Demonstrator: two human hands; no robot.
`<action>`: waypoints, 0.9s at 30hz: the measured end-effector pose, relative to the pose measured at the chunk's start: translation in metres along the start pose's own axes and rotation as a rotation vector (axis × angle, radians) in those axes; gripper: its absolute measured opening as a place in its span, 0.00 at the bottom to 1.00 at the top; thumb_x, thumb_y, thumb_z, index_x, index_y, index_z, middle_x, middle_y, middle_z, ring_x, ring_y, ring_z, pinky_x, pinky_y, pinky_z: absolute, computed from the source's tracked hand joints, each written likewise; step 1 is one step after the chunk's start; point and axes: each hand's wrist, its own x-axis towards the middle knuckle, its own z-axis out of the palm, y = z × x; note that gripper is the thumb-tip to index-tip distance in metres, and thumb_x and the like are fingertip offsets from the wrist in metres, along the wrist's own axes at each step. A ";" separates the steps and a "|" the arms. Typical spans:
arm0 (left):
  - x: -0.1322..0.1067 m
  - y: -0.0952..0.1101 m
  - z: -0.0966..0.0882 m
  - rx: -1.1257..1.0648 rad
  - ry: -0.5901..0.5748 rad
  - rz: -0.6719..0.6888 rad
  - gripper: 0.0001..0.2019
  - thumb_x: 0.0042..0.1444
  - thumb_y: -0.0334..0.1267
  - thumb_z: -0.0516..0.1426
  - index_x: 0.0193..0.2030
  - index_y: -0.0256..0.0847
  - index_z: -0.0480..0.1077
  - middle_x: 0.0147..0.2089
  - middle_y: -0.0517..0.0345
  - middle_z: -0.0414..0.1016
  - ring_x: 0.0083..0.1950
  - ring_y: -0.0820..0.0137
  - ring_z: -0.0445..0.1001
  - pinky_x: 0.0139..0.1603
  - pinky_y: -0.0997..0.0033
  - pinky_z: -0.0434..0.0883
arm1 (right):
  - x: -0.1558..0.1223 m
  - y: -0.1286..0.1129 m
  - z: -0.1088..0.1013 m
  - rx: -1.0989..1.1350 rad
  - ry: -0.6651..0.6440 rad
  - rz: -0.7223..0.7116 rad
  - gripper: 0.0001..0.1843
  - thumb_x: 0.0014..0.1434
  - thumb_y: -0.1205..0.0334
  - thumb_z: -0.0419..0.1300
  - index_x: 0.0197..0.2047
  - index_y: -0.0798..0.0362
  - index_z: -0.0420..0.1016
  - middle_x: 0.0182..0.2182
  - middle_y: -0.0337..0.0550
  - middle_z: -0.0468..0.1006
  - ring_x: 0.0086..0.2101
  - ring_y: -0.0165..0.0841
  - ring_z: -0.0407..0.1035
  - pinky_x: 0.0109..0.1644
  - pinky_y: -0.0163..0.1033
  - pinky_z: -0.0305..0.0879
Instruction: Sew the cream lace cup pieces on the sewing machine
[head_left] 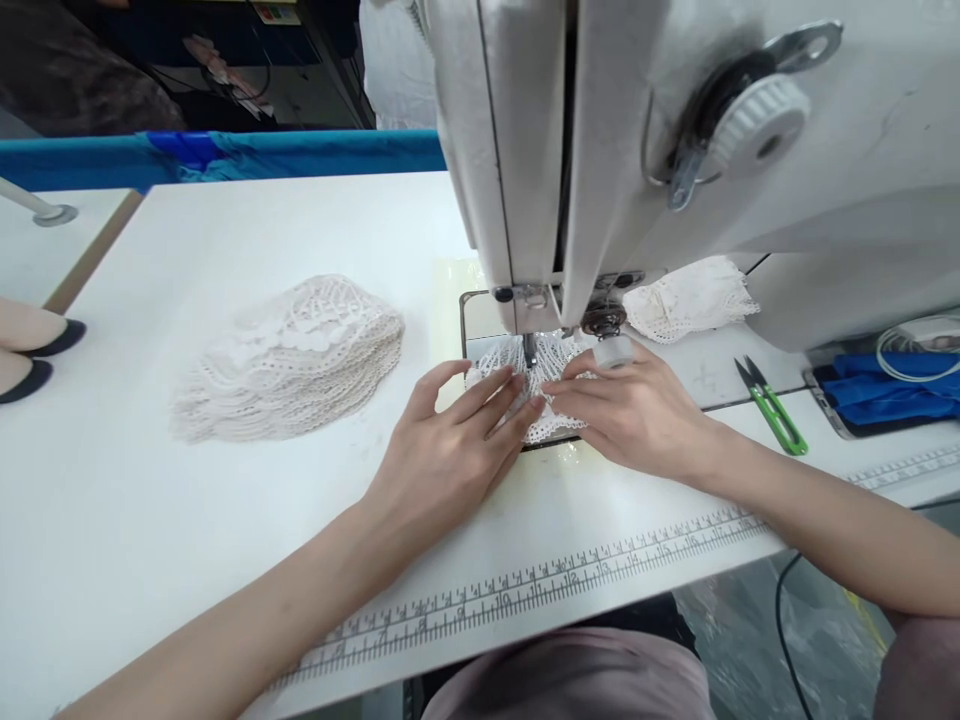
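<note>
While wht table (97, 540) fills most of view, sewing mach. (750, 220) looms over its R side, lace stack (300, 365) lying to L. L hand (450, 440): spread flat on lace pc. (552, 424); R hand (645, 415): on same pc., bent, can't tell if pinching. Green snips (778, 410) lie R of both. Presser foot (530, 352) at lace pc.

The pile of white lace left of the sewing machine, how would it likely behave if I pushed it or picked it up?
The lace pile would probably be floppy, since its top lies in soft ripples. It looks light for its size, given the openwork holes. Pushed sideways, its layers might slip apart, as the stacked edges show no visible tie.
</note>
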 end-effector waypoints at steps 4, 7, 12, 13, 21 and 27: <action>0.004 -0.005 0.004 0.014 0.008 -0.008 0.12 0.66 0.31 0.52 0.53 0.40 0.71 0.52 0.51 0.79 0.55 0.62 0.76 0.61 0.50 0.63 | 0.000 0.004 0.006 -0.051 0.028 0.023 0.13 0.62 0.73 0.53 0.36 0.55 0.78 0.37 0.40 0.84 0.37 0.33 0.72 0.45 0.42 0.58; 0.006 -0.009 0.007 0.021 -0.002 -0.029 0.13 0.67 0.32 0.51 0.54 0.42 0.70 0.52 0.54 0.79 0.55 0.64 0.76 0.62 0.50 0.62 | 0.001 0.008 0.012 -0.095 -0.004 0.051 0.10 0.63 0.69 0.55 0.36 0.53 0.78 0.36 0.39 0.84 0.36 0.33 0.72 0.46 0.42 0.59; 0.008 -0.012 0.010 0.000 -0.007 -0.050 0.12 0.66 0.32 0.51 0.53 0.41 0.71 0.51 0.52 0.79 0.56 0.62 0.76 0.62 0.48 0.61 | 0.001 0.012 0.019 -0.142 -0.026 0.084 0.09 0.63 0.67 0.57 0.37 0.51 0.80 0.35 0.38 0.84 0.36 0.34 0.71 0.50 0.42 0.60; 0.008 -0.012 0.011 -0.005 0.004 -0.048 0.12 0.66 0.32 0.51 0.53 0.41 0.71 0.52 0.51 0.79 0.55 0.62 0.76 0.61 0.47 0.61 | 0.001 0.012 0.019 -0.142 -0.022 0.086 0.09 0.63 0.67 0.58 0.37 0.51 0.80 0.35 0.38 0.84 0.36 0.34 0.71 0.50 0.42 0.60; 0.015 -0.014 0.012 -0.408 -0.046 -0.345 0.11 0.64 0.37 0.52 0.45 0.44 0.77 0.48 0.53 0.77 0.48 0.61 0.74 0.50 0.53 0.67 | 0.004 0.009 0.018 0.074 0.075 0.207 0.13 0.66 0.64 0.54 0.39 0.49 0.81 0.31 0.38 0.82 0.33 0.32 0.72 0.44 0.39 0.64; 0.024 -0.022 0.008 -0.760 -0.147 -0.563 0.19 0.66 0.47 0.50 0.30 0.46 0.77 0.46 0.58 0.75 0.46 0.64 0.72 0.56 0.52 0.66 | 0.008 0.008 0.018 0.229 0.054 0.451 0.13 0.65 0.56 0.57 0.38 0.51 0.81 0.30 0.40 0.80 0.32 0.33 0.72 0.40 0.38 0.63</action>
